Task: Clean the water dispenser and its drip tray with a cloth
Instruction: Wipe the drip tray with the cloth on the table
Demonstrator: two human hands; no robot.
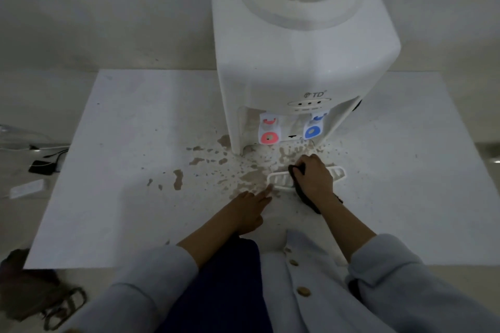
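Grey sleeves (151, 273) fill the near edge, both forearms reaching forward over a white sheet (130, 149) stained with brown splashes (243, 167). At the sheet's far side stands the dispenser (297, 43), with red and blue taps. Its drip tray (280, 180) lies on the sheet just in front. On the tray, the right hand (313, 176) grips a dark cloth (304, 194). Straight fingers of the left hand (250, 203) touch the tray's left end.
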